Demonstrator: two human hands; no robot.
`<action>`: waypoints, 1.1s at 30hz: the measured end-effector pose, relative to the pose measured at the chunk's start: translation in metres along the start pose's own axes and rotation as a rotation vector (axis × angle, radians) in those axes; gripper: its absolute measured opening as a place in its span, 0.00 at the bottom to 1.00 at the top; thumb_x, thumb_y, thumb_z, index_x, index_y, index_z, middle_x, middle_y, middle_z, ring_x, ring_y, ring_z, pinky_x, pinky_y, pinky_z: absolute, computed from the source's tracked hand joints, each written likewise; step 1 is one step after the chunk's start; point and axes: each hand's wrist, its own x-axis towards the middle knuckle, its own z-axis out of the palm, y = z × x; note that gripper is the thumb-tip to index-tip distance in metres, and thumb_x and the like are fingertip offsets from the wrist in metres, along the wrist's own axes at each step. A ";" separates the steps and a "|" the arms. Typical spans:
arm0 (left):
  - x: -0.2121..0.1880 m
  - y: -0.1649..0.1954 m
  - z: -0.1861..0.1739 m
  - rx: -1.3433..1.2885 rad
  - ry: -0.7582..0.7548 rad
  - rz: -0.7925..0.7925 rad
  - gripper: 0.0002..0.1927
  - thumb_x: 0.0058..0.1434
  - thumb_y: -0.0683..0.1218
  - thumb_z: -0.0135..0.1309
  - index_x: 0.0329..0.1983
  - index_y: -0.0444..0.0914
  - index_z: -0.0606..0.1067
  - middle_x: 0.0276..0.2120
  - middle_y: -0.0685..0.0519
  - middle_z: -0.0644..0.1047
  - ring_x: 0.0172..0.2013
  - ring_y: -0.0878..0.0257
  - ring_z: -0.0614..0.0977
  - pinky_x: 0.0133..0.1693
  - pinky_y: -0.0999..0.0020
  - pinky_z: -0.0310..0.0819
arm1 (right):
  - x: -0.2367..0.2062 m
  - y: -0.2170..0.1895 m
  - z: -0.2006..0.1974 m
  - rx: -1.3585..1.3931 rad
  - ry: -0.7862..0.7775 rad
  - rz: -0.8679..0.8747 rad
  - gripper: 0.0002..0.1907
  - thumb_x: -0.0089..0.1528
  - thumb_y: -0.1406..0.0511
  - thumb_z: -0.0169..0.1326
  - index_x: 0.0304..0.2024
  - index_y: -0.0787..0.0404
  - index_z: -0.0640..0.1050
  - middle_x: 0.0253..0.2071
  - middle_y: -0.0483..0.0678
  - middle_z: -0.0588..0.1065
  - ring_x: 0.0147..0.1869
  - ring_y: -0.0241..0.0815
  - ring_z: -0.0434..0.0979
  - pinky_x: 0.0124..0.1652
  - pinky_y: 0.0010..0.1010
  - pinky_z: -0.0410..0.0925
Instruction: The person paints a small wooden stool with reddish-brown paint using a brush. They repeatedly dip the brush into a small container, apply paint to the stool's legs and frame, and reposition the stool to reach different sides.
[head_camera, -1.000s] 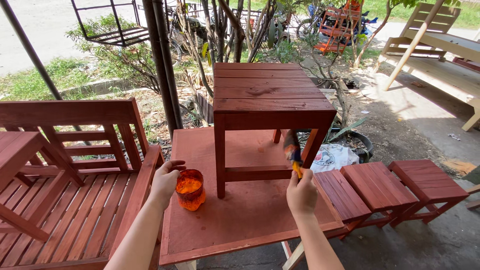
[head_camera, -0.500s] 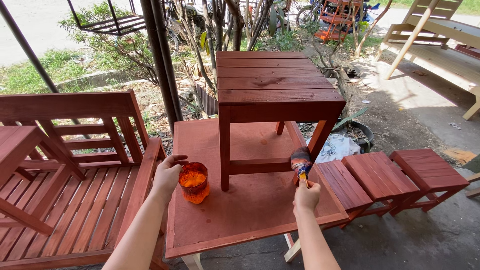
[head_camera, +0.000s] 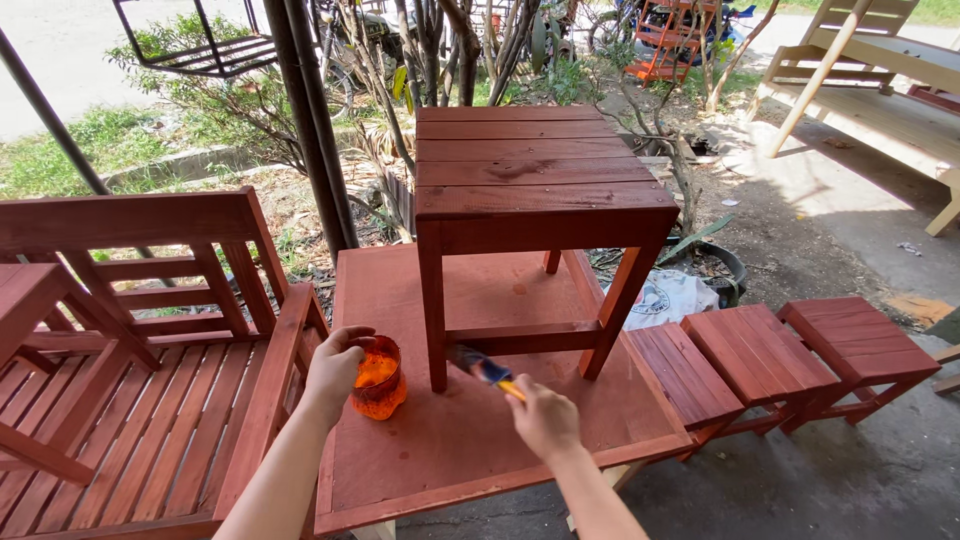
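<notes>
A small red-stained wooden table stands on a flat red-brown board. My right hand grips a paintbrush with a yellow and blue handle; its bristles point left, near the table's lower front rail and left front leg. My left hand holds an orange, stain-smeared plastic cup that rests on the board, left of the table.
A red slatted bench fills the left. Three low red stools stand in a row at the right. A dark metal post rises behind the board. Unpainted pale wooden furniture stands at the far right.
My right hand has swung the brush from the table's right front leg down and left to the lower front rail. The left hand stays on the cup.
</notes>
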 end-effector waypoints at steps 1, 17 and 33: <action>0.002 -0.002 0.002 -0.008 0.000 0.010 0.21 0.60 0.34 0.42 0.53 0.35 0.78 0.47 0.53 0.82 0.49 0.64 0.79 0.52 0.68 0.70 | 0.002 0.013 0.001 -0.023 0.022 0.042 0.11 0.64 0.56 0.55 0.40 0.54 0.72 0.31 0.48 0.81 0.34 0.53 0.84 0.33 0.45 0.74; -0.020 0.003 0.039 0.046 0.000 -0.015 0.21 0.61 0.34 0.41 0.54 0.35 0.78 0.47 0.53 0.82 0.50 0.65 0.79 0.54 0.69 0.69 | -0.062 0.171 -0.020 -0.095 0.351 0.731 0.16 0.62 0.51 0.59 0.43 0.51 0.76 0.38 0.55 0.82 0.45 0.61 0.82 0.42 0.53 0.74; -0.006 -0.028 -0.030 0.007 0.008 0.104 0.21 0.59 0.33 0.43 0.53 0.34 0.78 0.47 0.51 0.81 0.50 0.64 0.78 0.55 0.68 0.69 | -0.020 0.041 0.031 -0.083 0.291 0.765 0.14 0.67 0.57 0.50 0.48 0.59 0.66 0.38 0.60 0.80 0.42 0.66 0.81 0.39 0.57 0.73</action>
